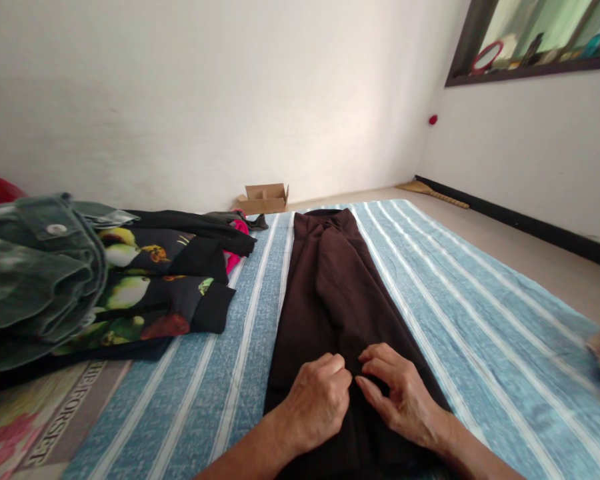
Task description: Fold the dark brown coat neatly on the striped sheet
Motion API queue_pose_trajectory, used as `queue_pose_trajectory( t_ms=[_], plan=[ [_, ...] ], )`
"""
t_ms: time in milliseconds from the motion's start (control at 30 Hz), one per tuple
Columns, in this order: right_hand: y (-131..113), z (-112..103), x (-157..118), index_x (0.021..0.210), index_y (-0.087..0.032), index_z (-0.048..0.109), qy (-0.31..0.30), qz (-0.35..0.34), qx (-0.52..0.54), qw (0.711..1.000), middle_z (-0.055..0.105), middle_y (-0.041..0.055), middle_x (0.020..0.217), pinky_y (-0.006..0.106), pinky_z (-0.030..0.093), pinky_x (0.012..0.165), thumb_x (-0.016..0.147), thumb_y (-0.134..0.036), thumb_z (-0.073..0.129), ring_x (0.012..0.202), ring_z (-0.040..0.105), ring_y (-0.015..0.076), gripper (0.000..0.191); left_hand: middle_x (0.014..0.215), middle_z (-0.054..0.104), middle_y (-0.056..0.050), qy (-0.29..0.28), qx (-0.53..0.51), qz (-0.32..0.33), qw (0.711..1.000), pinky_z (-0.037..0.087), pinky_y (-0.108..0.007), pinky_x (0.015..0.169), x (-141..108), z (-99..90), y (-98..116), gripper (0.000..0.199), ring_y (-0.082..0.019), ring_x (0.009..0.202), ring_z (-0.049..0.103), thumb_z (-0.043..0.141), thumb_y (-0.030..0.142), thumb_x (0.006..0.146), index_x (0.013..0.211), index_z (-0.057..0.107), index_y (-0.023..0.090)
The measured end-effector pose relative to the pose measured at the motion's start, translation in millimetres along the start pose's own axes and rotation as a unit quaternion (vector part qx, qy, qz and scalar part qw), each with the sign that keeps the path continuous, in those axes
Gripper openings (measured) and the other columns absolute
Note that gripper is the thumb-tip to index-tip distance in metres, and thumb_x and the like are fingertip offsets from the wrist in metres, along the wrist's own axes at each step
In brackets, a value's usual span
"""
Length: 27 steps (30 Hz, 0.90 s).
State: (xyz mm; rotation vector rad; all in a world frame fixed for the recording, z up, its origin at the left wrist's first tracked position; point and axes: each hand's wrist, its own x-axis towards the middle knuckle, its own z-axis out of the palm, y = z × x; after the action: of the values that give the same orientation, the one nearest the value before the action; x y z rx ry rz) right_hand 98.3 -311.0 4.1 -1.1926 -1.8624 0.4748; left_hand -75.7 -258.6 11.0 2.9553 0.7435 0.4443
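Hands point(315, 407) on brown trousers point(335, 300); cardboard box point(263, 199) beyond

I count two hands, one left hand point(315, 403), one right hand point(403, 397); one brown garment point(337, 300), one green jacket point(35, 267), one fruit-print garment point(150, 287), one cardboard box point(264, 199).

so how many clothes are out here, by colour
brown: 1, the trousers
green: 1, the denim jacket
black with fruit print: 1, the garment
pink: 1, the mostly hidden cloth
total: 4
the plain black piece on the print garment may be separate, i cannot tell
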Motion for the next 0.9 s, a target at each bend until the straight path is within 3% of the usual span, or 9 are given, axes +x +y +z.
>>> queue_pose_trajectory(
  t_ms=[133, 233, 333, 433, 533, 600, 700, 800, 900],
  plan=[
    [0.0, -6.0, 3.7, 0.077, -0.017, 0.057, 0.048, 0.036, 0.049, 0.997, 0.058, 0.0058, 0.082, 0.028, 0.045, 0.069, 0.087, -0.017, 0.048, 0.077, 0.055, 0.0145, 0.013, 0.068, 0.051, -0.003, 0.018, -0.014, -0.014, 1.000, 0.041, -0.026, 0.056, 3.0, -7.7, 3.9, 0.018, -0.015, 0.065, 0.049, 0.044, 0.008, 0.080, 0.066, 0.051, 0.016],
    [1.2, -7.2, 4.7, 0.074, -0.017, 0.055, 0.096, 0.068, 0.076, 0.990, 0.058, 0.0049, 0.081, 0.027, 0.045, 0.068, 0.086, -0.019, 0.050, 0.075, 0.055, 0.0138, 0.014, 0.070, 0.053, -0.004, -0.008, -0.016, -0.011, 1.000, 0.042, -0.027, 0.058, 4.1, -9.9, 7.2, 0.018, -0.016, 0.066, 0.050, 0.043, 0.008, 0.080, 0.068, 0.053, 0.016],
    [4.2, -2.6, 2.6, 0.074, -0.017, 0.056, 0.048, 0.052, 0.073, 0.995, 0.058, 0.0050, 0.081, 0.027, 0.044, 0.069, 0.086, -0.019, 0.050, 0.077, 0.055, 0.0142, 0.013, 0.072, 0.055, -0.003, -0.055, -0.053, -0.046, 0.996, 0.043, -0.026, 0.058, 4.8, -11.2, 7.4, 0.012, -0.016, 0.067, 0.053, 0.049, 0.012, 0.078, 0.068, 0.055, 0.015],
    [6.5, 1.9, 0.0, 0.075, -0.017, 0.057, 0.009, 0.047, 0.069, 0.996, 0.059, 0.0057, 0.083, 0.027, 0.044, 0.072, 0.086, -0.019, 0.050, 0.081, 0.055, 0.0150, 0.013, 0.066, 0.054, 0.000, -0.089, -0.165, -0.110, 0.976, 0.041, -0.023, 0.056, 7.6, -16.9, 3.0, 0.017, -0.012, 0.062, 0.053, 0.056, 0.018, 0.075, 0.058, 0.052, 0.016],
    [6.1, 1.4, -0.4, 0.070, -0.016, 0.055, 0.026, 0.091, 0.102, 0.990, 0.059, 0.0053, 0.081, 0.027, 0.043, 0.071, 0.086, -0.023, 0.050, 0.079, 0.056, 0.0145, 0.019, 0.064, 0.055, 0.001, -0.089, -0.304, -0.205, 0.926, 0.042, -0.022, 0.055, 13.3, -22.6, -6.1, 0.014, -0.011, 0.059, 0.056, 0.055, 0.019, 0.075, 0.062, 0.053, 0.016],
    [5.4, -0.5, 0.2, 0.067, -0.016, 0.054, 0.036, 0.122, 0.131, 0.983, 0.059, 0.0046, 0.079, 0.026, 0.043, 0.071, 0.087, -0.026, 0.049, 0.076, 0.056, 0.0142, 0.023, 0.066, 0.058, 0.001, -0.058, -0.385, -0.309, 0.868, 0.044, -0.022, 0.050, 18.8, -23.4, -14.5, 0.006, -0.013, 0.059, 0.059, 0.052, 0.020, 0.076, 0.078, 0.056, 0.016],
    [5.5, -2.3, 0.5, 0.066, -0.016, 0.055, 0.055, 0.158, 0.155, 0.974, 0.061, 0.0045, 0.080, 0.026, 0.042, 0.071, 0.087, -0.030, 0.050, 0.076, 0.056, 0.0146, 0.026, 0.074, 0.060, -0.003, 0.003, -0.457, -0.432, 0.778, 0.047, -0.023, 0.045, 30.2, -21.9, -27.8, 0.020, -0.018, 0.064, 0.064, 0.051, 0.022, 0.077, 0.095, 0.050, 0.014],
    [7.7, -1.8, -0.4, 0.067, -0.016, 0.056, 0.071, 0.174, 0.160, 0.969, 0.062, 0.0052, 0.082, 0.026, 0.042, 0.072, 0.086, -0.032, 0.051, 0.079, 0.057, 0.0158, 0.026, 0.082, 0.060, -0.007, 0.034, -0.487, -0.482, 0.727, 0.048, -0.023, 0.043, 44.6, -20.4, -36.9, 0.023, -0.021, 0.071, 0.066, 0.056, 0.026, 0.077, 0.095, 0.047, 0.014],
    [10.0, -1.1, -1.0, 0.066, -0.016, 0.057, 0.084, 0.175, 0.155, 0.969, 0.062, 0.0056, 0.083, 0.027, 0.043, 0.071, 0.086, -0.032, 0.051, 0.080, 0.057, 0.0169, 0.026, 0.080, 0.060, -0.005, 0.030, -0.505, -0.504, 0.700, 0.045, -0.021, 0.038, 59.7, -18.4, -40.4, 0.024, -0.018, 0.062, 0.065, 0.060, 0.031, 0.075, 0.089, 0.047, 0.016]
  ],
)
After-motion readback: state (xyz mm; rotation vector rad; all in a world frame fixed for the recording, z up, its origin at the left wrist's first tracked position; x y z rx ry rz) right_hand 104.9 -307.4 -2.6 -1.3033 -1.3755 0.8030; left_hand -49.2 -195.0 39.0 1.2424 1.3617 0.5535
